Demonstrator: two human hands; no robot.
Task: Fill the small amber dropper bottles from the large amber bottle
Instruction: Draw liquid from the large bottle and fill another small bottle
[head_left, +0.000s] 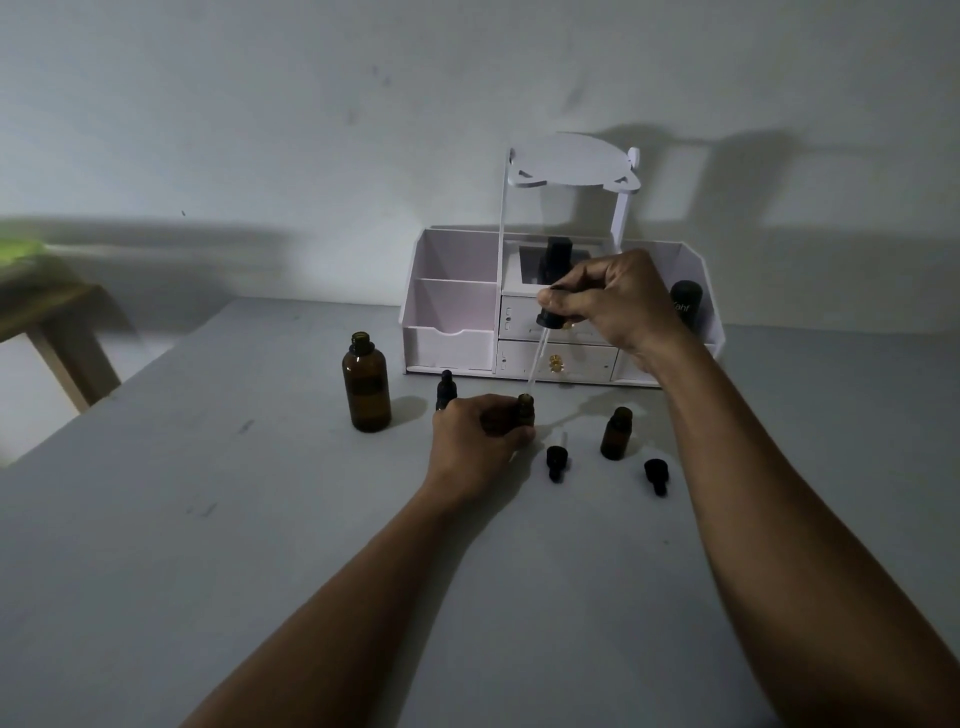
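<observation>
The large amber bottle (366, 389) stands uncapped on the grey table, left of centre. My left hand (475, 441) grips a small amber bottle (524, 410), upright and uncapped. My right hand (618, 301) pinches the black bulb of a long glass dropper (540, 353), whose tip points down into that bottle's mouth. Behind my left hand stands a capped small bottle (445, 389). Another open small bottle (616, 433) stands to the right. Two black dropper caps (556, 460) (656, 474) lie on the table.
A white desk organizer (452, 306) with drawers sits against the wall behind the bottles, holding dark containers (685, 304). A wooden stool (57, 332) stands off the table's left edge. The grey table (260, 519) stretches toward me.
</observation>
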